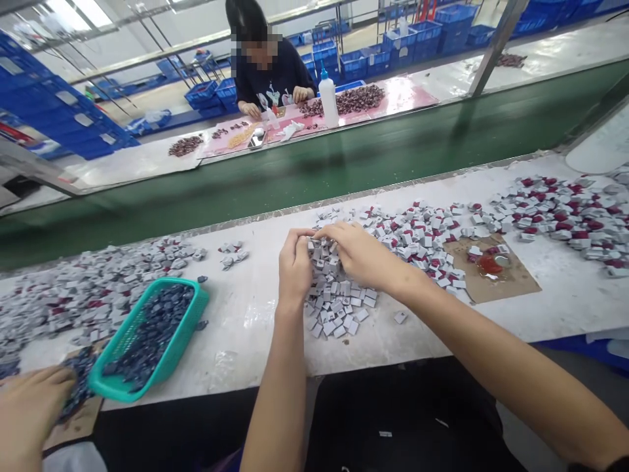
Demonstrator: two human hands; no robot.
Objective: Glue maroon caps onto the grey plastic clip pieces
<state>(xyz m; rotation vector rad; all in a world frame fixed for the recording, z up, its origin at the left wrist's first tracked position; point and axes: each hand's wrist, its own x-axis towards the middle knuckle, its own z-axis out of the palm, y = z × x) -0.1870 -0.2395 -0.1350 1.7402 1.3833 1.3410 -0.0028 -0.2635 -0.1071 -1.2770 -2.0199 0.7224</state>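
Both of my hands meet above a pile of small light-grey block pieces (339, 308) on the white worktable. My left hand (295, 265) is closed, its thumb and fingertips brought up to the right hand's fingertips. From the right, my right hand (356, 252) reaches over the pile with its fingers bent and pinched. Whatever lies between the fingertips is too small and covered to make out. Right behind and beside the hands lie grey pieces with dark-red parts (420, 229). One loose grey piece (400, 317) rests apart, right of the pile.
A teal basket (199, 311) of dark-blue pieces stands left, near another person's hand (29, 406). Cardboard (521, 282) with orange-red liquid lies right. More grey-and-red pieces (565, 210) spread beyond. Across a green belt (275, 187), a person works by a white bottle (328, 101).
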